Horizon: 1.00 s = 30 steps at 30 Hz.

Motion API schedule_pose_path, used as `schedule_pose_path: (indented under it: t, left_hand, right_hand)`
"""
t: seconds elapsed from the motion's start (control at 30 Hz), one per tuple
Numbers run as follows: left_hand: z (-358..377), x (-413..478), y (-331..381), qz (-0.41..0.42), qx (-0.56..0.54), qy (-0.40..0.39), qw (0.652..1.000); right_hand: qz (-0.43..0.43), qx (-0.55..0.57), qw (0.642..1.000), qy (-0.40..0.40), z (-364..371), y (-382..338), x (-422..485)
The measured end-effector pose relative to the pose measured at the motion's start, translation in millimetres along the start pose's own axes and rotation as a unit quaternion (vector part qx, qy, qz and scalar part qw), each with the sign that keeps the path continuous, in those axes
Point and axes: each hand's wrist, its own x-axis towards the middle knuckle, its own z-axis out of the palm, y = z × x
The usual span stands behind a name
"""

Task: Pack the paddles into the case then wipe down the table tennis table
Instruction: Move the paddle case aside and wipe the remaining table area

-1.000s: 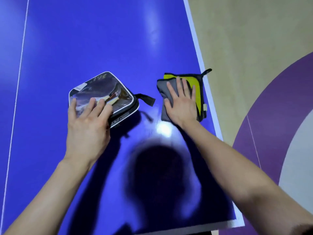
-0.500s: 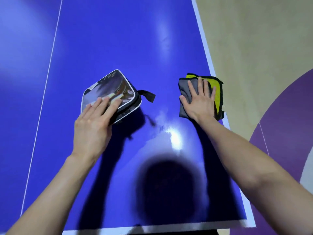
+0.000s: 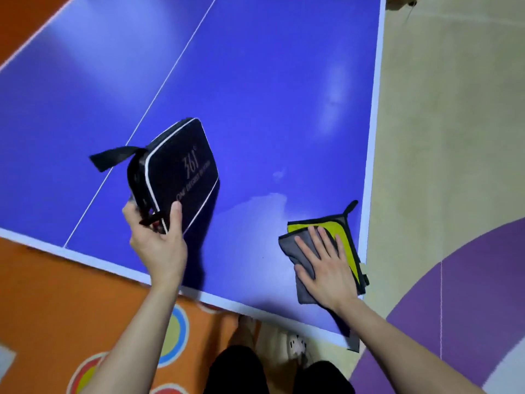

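Near table [image 3: 284, 95] front edge, glossy blue top, white lines: case [image 3: 181, 172], black fabric, rounded rectangle, white piping, pale lettering. Case stands tilted on edge, printed face to right, long axis running away from person, flat strap [image 3: 113, 157] pointing left. Left hand [image 3: 159, 243] grips near corner, thumb on printed face, fingers behind. Right hand [image 3: 326, 268] flat, fingers spread, presses folded grey-and-yellow cloth [image 3: 348, 243] at right corner.
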Motion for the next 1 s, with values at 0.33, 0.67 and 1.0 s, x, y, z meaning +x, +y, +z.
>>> schedule_pose_path:
  t: [0.33,0.67,1.0]
  left_hand:
    - [-18,-82,-87,-0.246,-0.038,0.067,0.966]
    - [-10,-86,-129,-0.394,-0.095,0.058,0.912]
    - [-34,-71,-145,-0.291,0.222,0.001,0.931]
  right_hand:
    - [0.018,-0.021,1.0,0.012,1,-4,2]
    - [-0.136,0.006,0.991,0.012,-7,36,99]
    - [-0.114,0.02,0.993,0.016,-8,-18,67]
